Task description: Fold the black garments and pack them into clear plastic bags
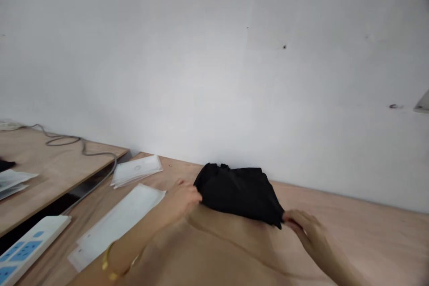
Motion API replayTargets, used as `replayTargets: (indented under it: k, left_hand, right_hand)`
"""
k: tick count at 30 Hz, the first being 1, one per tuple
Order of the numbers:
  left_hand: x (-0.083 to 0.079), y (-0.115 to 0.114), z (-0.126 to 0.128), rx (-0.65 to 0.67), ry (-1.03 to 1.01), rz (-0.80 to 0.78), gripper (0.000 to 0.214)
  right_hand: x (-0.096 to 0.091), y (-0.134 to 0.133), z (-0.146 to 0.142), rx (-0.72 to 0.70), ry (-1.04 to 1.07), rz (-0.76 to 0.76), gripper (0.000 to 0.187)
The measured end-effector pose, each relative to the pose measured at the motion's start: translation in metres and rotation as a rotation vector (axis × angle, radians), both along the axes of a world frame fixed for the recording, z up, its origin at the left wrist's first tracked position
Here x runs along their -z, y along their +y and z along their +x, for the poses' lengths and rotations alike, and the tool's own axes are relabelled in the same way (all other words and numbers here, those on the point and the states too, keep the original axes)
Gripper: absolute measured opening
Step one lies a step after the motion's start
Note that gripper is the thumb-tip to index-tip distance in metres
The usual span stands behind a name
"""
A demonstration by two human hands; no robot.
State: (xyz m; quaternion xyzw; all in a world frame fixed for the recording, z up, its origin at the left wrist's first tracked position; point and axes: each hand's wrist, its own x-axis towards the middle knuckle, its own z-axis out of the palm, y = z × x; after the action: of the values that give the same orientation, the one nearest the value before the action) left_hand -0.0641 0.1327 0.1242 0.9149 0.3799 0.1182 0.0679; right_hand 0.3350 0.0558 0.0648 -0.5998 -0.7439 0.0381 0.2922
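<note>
Nearby, plastic bags [129, 221] left of cloth [238, 193]

We count two hands, one left hand [182, 197] and one right hand [307, 228], and one black cloth [237, 194] between them. We see two counters [355, 219], one power strip [50, 229] with four blue panels [27, 250] showing, one cable [83, 146] and one bangle [106, 260]. We make out three groups of bags [124, 219], two on one counter, one on the other; we cannot tell how many bags each holds.
</note>
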Motion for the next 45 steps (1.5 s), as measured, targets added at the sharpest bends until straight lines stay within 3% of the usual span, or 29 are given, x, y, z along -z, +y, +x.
replayTargets:
  k: [3, 6, 8, 10, 13, 16, 20, 23, 26, 29, 31, 33, 36, 40, 43, 45]
  left_hand:
    - [-0.002, -0.056, -0.017, 0.013, -0.016, -0.209, 0.014]
    - [0.026, -0.09, -0.008, -0.063, -0.117, -0.31, 0.024]
    - [0.054, -0.101, 0.004, -0.047, -0.128, -0.323, 0.036]
    - [0.081, -0.108, 0.01, 0.016, -0.081, -0.319, 0.054]
    - [0.097, -0.113, 0.005, 0.064, -0.032, -0.304, 0.065]
    - [0.085, -0.102, 0.006, -0.037, -0.082, -0.25, 0.05]
    - [0.073, -0.053, 0.038, -0.246, -0.264, -0.219, 0.03]
    - [0.086, -0.013, 0.064, -0.291, -0.277, -0.286, 0.021]
    - [0.106, 0.013, 0.075, -0.331, -0.299, -0.322, 0.007]
    - [0.117, 0.025, 0.076, -0.318, -0.334, -0.351, 0.017]
    - [0.118, 0.027, 0.076, -0.274, -0.329, -0.382, 0.031]
    - [0.114, 0.026, 0.075, -0.226, -0.322, -0.393, 0.029]
    - [0.101, 0.009, 0.067, -0.151, -0.333, -0.363, 0.018]
    - [0.09, -0.04, 0.037, 0.014, -0.218, -0.246, 0.041]
    - [0.091, -0.083, 0.013, 0.03, -0.091, -0.162, 0.046]
    - [0.096, -0.103, 0.001, 0.022, -0.037, -0.22, 0.061]
  right_hand:
    - [-0.005, -0.05, -0.018, -0.098, 0.015, -0.252, 0.021]
    - [0.017, -0.068, -0.053, -0.051, 0.03, -0.281, 0.029]
    - [0.044, -0.069, -0.079, -0.059, -0.02, -0.18, 0.037]
    - [0.073, -0.069, -0.097, -0.137, -0.124, -0.175, 0.052]
    - [0.095, -0.072, -0.098, -0.167, -0.152, -0.203, 0.053]
    - [0.089, -0.059, -0.077, -0.061, -0.012, -0.154, 0.041]
    - [0.071, -0.017, -0.051, 0.051, 0.135, -0.081, 0.038]
    - [0.072, 0.009, -0.044, 0.049, 0.159, -0.151, 0.024]
    - [0.078, 0.023, -0.038, 0.095, 0.176, -0.175, 0.029]
    - [0.079, 0.031, -0.028, 0.097, 0.197, -0.197, 0.026]
    - [0.078, 0.036, -0.023, 0.072, 0.197, -0.218, 0.03]
    - [0.074, 0.038, -0.02, 0.06, 0.183, -0.218, 0.027]
    - [0.069, 0.028, -0.021, 0.029, 0.151, -0.189, 0.021]
    - [0.069, -0.016, -0.026, -0.079, -0.005, -0.19, 0.045]
    - [0.08, -0.06, -0.036, 0.039, -0.158, -0.093, 0.051]
    - [0.09, -0.085, -0.045, 0.06, -0.216, -0.072, 0.058]
